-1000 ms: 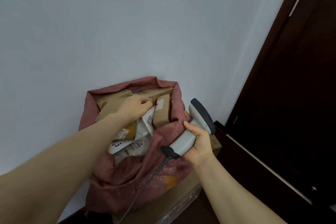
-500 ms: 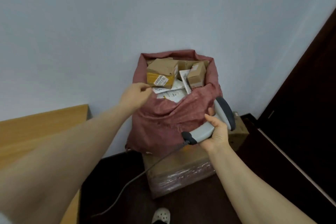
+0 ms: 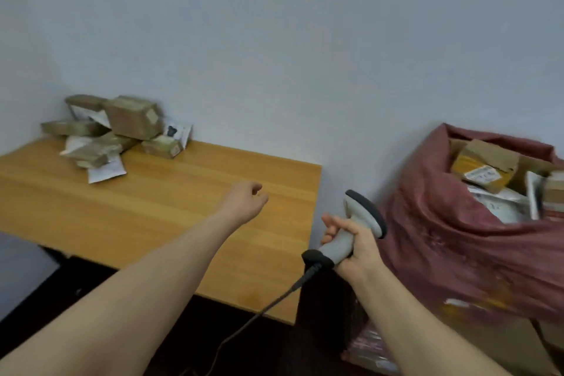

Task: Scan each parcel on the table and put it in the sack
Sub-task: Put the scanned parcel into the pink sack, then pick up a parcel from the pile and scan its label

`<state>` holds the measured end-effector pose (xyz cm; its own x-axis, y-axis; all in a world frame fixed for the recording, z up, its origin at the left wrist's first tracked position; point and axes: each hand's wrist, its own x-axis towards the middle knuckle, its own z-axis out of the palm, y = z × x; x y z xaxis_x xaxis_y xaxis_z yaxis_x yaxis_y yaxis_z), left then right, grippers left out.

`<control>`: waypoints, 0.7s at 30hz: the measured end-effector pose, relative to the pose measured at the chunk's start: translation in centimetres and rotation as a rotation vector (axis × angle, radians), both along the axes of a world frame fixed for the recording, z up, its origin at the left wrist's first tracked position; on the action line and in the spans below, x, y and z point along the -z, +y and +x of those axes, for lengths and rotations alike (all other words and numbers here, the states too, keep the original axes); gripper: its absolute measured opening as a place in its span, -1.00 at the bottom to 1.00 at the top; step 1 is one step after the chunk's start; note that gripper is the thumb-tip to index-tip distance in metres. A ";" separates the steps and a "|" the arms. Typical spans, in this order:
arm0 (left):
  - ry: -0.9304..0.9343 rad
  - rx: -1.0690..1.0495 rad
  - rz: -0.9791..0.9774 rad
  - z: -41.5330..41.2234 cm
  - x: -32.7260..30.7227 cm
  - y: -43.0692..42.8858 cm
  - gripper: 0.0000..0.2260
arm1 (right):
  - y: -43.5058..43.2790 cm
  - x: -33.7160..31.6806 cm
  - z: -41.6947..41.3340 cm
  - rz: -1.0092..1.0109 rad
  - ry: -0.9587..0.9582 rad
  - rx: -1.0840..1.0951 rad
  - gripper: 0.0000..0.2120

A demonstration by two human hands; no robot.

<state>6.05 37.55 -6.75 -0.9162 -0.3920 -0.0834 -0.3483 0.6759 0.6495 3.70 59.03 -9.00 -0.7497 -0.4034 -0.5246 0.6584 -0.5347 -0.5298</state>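
Note:
A heap of brown boxes and white mailers, the parcels [image 3: 113,131], lies at the far left corner of the wooden table [image 3: 171,223], against the wall. My left hand [image 3: 245,201] hovers over the table's right part with loosely curled fingers and holds nothing. My right hand [image 3: 351,241] grips the handle of a grey barcode scanner [image 3: 363,217] just past the table's right edge. The dark red sack [image 3: 451,253] stands to the right, stuffed with parcels up to its mouth.
The scanner's black cable [image 3: 265,305] hangs down over the table's front right corner to the dark floor. A cardboard box [image 3: 500,342] sits under the sack. A pale wall runs behind everything.
My view has swung left from the sack to the table. My left hand has left the sack's mouth and moved out over the table, empty. The right hand still holds the scanner.

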 end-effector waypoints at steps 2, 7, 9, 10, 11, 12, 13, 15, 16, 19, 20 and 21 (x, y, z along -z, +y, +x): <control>-0.015 -0.048 -0.018 2.4 0.1 -5.8 -0.58 | -6.1 -0.1 0.5 -0.006 -0.018 -0.061 -0.84; -0.138 -0.237 -0.079 9.4 1.6 -21.5 -0.58 | -22.4 1.3 4.3 0.053 -0.124 -0.256 -0.87; -0.193 -0.313 -0.072 12.4 2.4 -26.8 -0.58 | -27.8 1.9 6.0 0.083 -0.152 -0.332 -0.88; -0.219 -0.341 -0.080 13.5 2.7 -29.1 -0.58 | -30.1 2.2 6.7 0.090 -0.161 -0.353 -0.89; -0.240 -0.362 -0.093 14.4 3.1 -31.1 -0.58 | -32.2 2.4 7.1 0.091 -0.169 -0.364 -0.89; -0.255 -0.379 -0.099 14.9 3.3 -33.0 -0.58 | -34.0 2.6 7.4 0.090 -0.173 -0.370 -0.90; -0.264 -0.391 -0.098 15.1 3.5 -34.5 -0.58 | -35.7 2.7 7.4 0.093 -0.176 -0.375 -0.90; -0.277 -0.402 -0.100 14.8 4.0 -37.1 -0.58 | -38.3 3.1 6.8 0.112 -0.180 -0.380 -0.91; -0.281 -0.405 -0.106 14.4 4.3 -38.2 -0.58 | -39.5 3.3 6.3 0.115 -0.179 -0.381 -0.91; -0.285 -0.390 -0.105 12.5 5.6 -41.1 -0.57 | -42.6 4.2 4.1 0.124 -0.179 -0.367 -0.88; -0.294 -0.385 -0.103 11.8 5.9 -42.0 -0.57 | -43.7 4.7 3.2 0.131 -0.180 -0.358 -0.87; -0.302 -0.383 -0.102 11.1 6.4 -42.9 -0.57 | -44.8 5.1 2.2 0.131 -0.180 -0.353 -0.85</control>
